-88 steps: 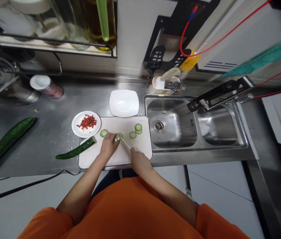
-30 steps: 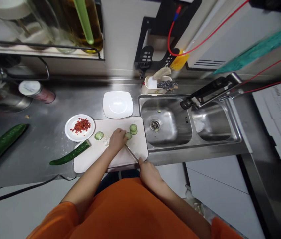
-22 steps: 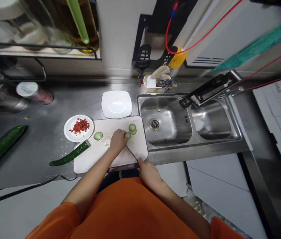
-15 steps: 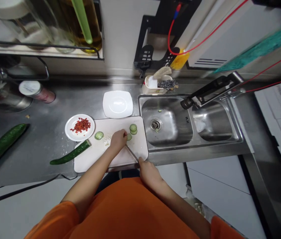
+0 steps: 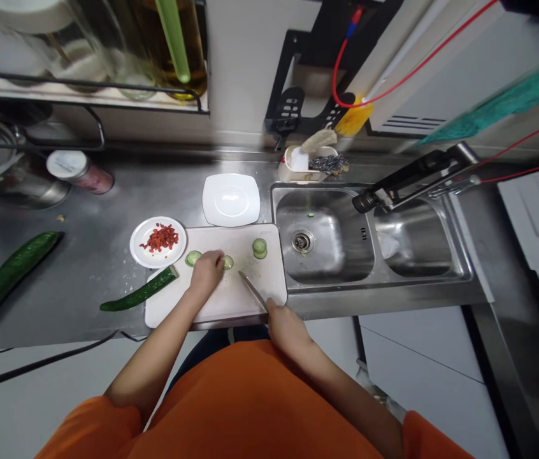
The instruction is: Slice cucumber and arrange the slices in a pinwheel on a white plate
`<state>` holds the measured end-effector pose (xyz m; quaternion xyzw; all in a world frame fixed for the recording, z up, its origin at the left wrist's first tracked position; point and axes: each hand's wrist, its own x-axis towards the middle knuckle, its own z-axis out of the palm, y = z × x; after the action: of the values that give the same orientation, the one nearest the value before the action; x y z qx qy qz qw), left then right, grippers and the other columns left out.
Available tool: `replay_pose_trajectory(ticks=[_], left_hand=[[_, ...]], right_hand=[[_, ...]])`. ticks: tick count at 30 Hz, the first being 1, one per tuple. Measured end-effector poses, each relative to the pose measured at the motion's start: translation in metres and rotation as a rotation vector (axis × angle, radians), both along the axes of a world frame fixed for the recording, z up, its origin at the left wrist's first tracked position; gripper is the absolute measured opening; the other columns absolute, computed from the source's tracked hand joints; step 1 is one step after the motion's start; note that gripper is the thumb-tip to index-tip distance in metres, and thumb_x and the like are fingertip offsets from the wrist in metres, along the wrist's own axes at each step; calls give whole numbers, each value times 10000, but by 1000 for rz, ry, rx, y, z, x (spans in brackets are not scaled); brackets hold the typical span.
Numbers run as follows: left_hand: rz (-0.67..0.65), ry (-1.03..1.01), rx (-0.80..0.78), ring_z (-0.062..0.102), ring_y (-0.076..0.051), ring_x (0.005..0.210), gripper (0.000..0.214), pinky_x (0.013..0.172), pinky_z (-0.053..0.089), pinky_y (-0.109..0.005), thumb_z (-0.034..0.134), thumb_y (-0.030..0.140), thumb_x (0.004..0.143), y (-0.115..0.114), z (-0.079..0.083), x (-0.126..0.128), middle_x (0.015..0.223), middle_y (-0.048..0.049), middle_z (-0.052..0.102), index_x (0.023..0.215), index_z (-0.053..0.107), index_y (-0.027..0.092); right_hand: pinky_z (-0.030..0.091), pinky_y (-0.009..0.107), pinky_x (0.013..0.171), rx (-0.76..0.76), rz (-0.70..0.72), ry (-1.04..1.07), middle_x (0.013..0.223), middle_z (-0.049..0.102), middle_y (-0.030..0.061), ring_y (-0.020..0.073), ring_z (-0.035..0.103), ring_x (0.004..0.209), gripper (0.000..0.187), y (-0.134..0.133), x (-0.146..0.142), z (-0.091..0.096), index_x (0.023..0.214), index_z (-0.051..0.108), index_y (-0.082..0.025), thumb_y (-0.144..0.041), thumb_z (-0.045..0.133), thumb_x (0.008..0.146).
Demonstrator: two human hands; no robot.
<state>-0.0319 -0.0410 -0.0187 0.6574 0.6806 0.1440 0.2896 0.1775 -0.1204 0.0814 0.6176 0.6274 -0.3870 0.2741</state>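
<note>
One cucumber slice (image 5: 228, 262) lies at the fingertips of the left hand (image 5: 206, 274); whether they pinch it, I cannot tell. The right hand (image 5: 288, 325) grips the knife (image 5: 253, 291) above the cutting board (image 5: 222, 299), whose right edge is just beside the sink (image 5: 336, 248).

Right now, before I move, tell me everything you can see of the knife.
The knife has a narrow, grey, metallic-looking blade that ends in a point. The right hand grips it, hiding the handle. The blade slants forward and to the left over the white cutting board, its tip apart from the cucumber slice by the left hand. Whether the blade touches the board, I can't tell.
</note>
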Motion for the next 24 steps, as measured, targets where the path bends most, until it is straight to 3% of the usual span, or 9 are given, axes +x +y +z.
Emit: replay_pose_trajectory(ticks=[6, 14, 24], left_hand=[[7, -76, 127, 584, -206, 865, 268, 823, 480, -323, 582, 210, 784, -19, -13, -3, 942, -88, 632, 1036, 655, 158], [33, -103, 160, 588, -211, 894, 261, 842, 500, -339, 598, 226, 798, -24, -23, -3, 950, -80, 620, 1050, 646, 174], [44, -96, 73, 580, -211, 933, 272, 888, 480, -333, 590, 238, 809, -24, -18, -1, 992, -91, 618, 1068, 638, 170]], right_hand=[[461, 290, 726, 70, 22, 4, 957, 683, 136, 259, 654, 992, 376, 9, -20, -4, 1176, 495, -160, -25, 336, 863], [492, 303, 751, 133, 56, 23, 941, 680, 140, 246, 656, 1001, 358, 20, -42, -11, 1186, 467, -158, -28, 284, 908], [488, 299, 770, 116, 34, 23, 945, 677, 146, 248, 648, 1023, 338, 22, -46, -10, 1171, 475, -152, -38, 286, 915]])
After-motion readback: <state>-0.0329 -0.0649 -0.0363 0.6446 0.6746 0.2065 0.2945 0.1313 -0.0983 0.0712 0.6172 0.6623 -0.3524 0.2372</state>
